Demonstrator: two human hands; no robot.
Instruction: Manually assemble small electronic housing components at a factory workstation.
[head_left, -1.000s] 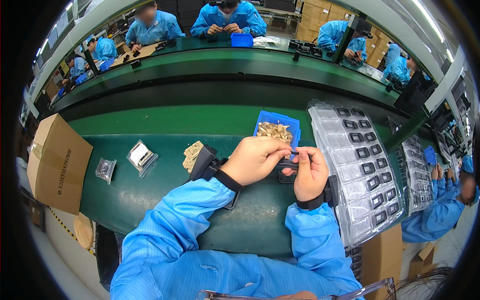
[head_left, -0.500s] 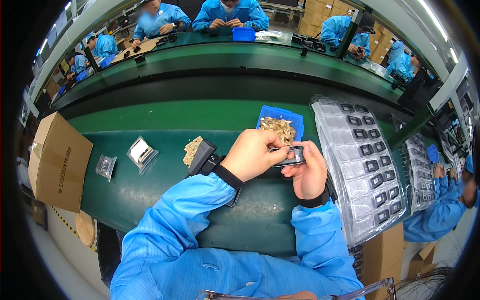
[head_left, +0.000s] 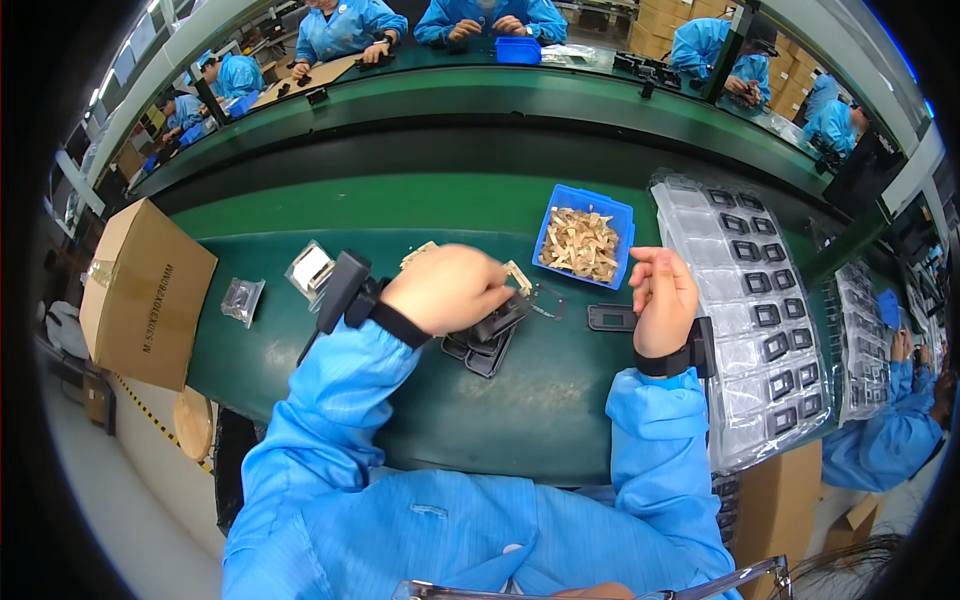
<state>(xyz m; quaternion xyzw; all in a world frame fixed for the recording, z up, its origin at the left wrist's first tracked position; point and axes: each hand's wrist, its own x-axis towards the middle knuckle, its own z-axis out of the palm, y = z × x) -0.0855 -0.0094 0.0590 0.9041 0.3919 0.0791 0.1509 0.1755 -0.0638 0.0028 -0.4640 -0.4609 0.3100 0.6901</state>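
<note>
My left hand [head_left: 447, 290] reaches over a small pile of black plastic frames [head_left: 484, 357] on the green work surface. Its fingers are closed on a black plastic frame [head_left: 501, 318], somewhat blurred, at the top of the pile. My right hand [head_left: 665, 303] is raised with loosely bent fingers and nothing visible in it. Close to its left side a single black frame [head_left: 610, 317] lies flat. Between the hands, a thin clear piece [head_left: 546, 302] rests near a small tan strip [head_left: 517, 277]. More tan strips [head_left: 419, 254] lie partly hidden behind my left hand.
A blue bin [head_left: 627, 222] of tan strips stands beyond my right hand. At right, a clear blister tray [head_left: 700, 262] holds several black frames. Two clear-wrapped packets [head_left: 241, 300] [head_left: 310, 270] and a cardboard box [head_left: 150, 295] are at left. Co-workers sit across the bench.
My hands have moved apart. The black frame they held together now lies beside my right hand. My left hand has moved left to the frame pile, and the view has shifted slightly.
</note>
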